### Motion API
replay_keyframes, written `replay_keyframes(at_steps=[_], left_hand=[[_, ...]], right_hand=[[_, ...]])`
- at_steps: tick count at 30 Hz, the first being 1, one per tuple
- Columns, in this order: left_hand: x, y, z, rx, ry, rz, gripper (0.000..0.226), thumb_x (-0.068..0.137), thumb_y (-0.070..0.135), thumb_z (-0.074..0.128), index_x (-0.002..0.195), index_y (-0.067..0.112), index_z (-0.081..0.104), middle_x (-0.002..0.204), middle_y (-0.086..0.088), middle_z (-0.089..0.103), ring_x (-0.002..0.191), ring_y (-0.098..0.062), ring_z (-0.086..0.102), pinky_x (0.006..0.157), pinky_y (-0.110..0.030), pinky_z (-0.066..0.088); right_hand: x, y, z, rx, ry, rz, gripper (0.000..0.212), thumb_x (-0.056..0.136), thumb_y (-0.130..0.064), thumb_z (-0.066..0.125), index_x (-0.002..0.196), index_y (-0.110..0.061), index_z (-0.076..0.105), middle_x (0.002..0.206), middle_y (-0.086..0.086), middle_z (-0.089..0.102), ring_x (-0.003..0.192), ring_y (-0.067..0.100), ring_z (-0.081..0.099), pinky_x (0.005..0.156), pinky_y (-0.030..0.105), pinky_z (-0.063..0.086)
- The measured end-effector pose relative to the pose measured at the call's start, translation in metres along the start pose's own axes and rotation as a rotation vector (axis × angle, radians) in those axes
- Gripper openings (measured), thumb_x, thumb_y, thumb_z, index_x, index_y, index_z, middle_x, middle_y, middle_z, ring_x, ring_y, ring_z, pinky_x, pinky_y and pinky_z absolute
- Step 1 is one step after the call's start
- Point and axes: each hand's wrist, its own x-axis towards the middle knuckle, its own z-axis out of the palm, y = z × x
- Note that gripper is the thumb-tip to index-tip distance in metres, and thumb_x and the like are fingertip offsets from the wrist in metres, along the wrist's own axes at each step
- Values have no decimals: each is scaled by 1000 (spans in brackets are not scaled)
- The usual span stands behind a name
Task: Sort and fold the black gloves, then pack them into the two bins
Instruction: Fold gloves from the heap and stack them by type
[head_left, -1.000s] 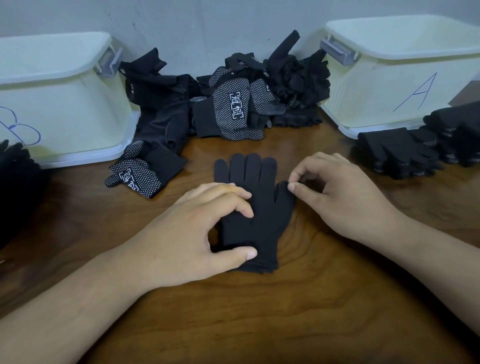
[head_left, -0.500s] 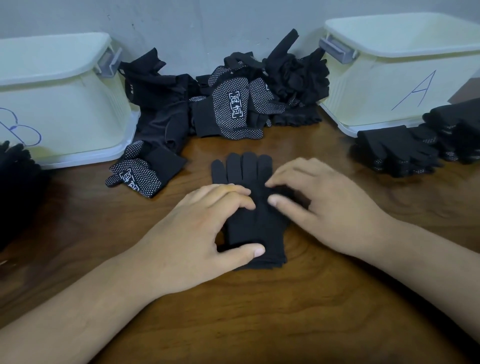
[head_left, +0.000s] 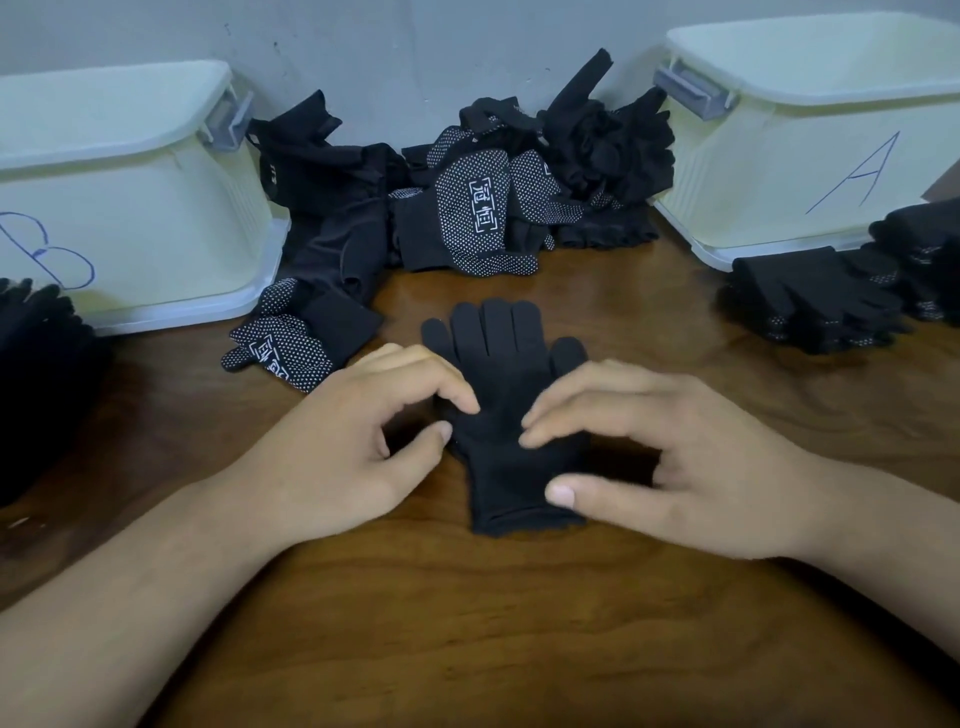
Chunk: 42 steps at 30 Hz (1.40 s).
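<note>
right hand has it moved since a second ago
Yes. The right hand slid left and nearer the camera, away from bin A, over the flat glove.

view: head-worn | faces: forward and down onto table (head_left: 467, 639) | range: near | top edge: wall (head_left: 415, 47) | single view

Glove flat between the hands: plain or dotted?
The glove is plain black, with no dots on its visible upper side. Head view shows it best.

Two bins (head_left: 156, 218), two hands (head_left: 332, 457), one flat glove (head_left: 498, 364), one glove heap (head_left: 467, 208).
</note>
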Motion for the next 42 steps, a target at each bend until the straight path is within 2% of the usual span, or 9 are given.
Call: replay_keyframes(at_steps=[5,11,17,23,27,32,35,37,42], left_hand=[[1,0,1,9,-44,55,28,91,18,72,113,35,72,120,22,66,124,-13,59,103,-33,46],[1,-2,-2,16,-41,58,12,94,27,71,104,34,74,121,25,67,125,-7,58,103,-28,47],[1,-4,-4,-51,-42,58,8,93,20,72,97,27,74,121,21,70,124,-11,62,104,-31,47],[-1,-2,2,-10,86,79,7,92,31,77,89,28,82,114,22,74,119,-10,67,90,-42,58],[0,2,6,62,98,159,13,92,36,79,87,25,80,116,19,72,123,-11,64,101,-36,52],[0,4,4,-13,-20,102,15,97,33,70,84,26,71,120,21,70,125,-10,63,100,-44,53],[-2,5,-1,72,-66,175,6,93,29,70,91,25,66,136,17,64,144,-12,50,116,-49,40],[-3,10,2,123,-98,182,21,89,37,74,94,26,57,145,15,59,151,-11,40,121,-46,34],[-1,20,12,170,-50,136,23,98,43,67,89,27,54,126,16,68,131,-3,55,100,-40,49]], right_hand=[[-1,-5,8,-98,-50,-39,23,95,-48,77,112,-32,76,127,-22,66,123,4,61,100,26,50],[1,-6,5,-187,-46,-83,12,103,-39,66,100,-29,72,126,-21,68,119,0,61,97,27,52],[2,-7,3,-154,-26,-67,14,102,-34,62,91,-29,67,125,-21,69,116,-1,62,96,25,50],[0,-11,6,-233,-54,-118,26,95,-54,72,100,-29,71,129,-18,67,118,6,62,94,30,54],[-2,-11,8,-334,-52,-167,17,100,-43,66,101,-28,73,127,-16,69,118,9,64,86,34,59],[-1,-14,9,-371,-21,-158,12,101,-37,62,99,-26,67,124,-16,73,116,6,66,82,30,61],[0,-15,7,-337,13,-128,10,103,-36,58,103,-26,60,124,-15,72,115,6,67,82,30,61],[0,-15,7,-313,46,-134,11,105,-34,57,106,-23,59,124,-11,73,114,9,69,82,34,62],[-1,-13,4,-226,68,-86,19,111,-40,50,120,-25,56,134,-12,71,120,1,67,88,31,60]])
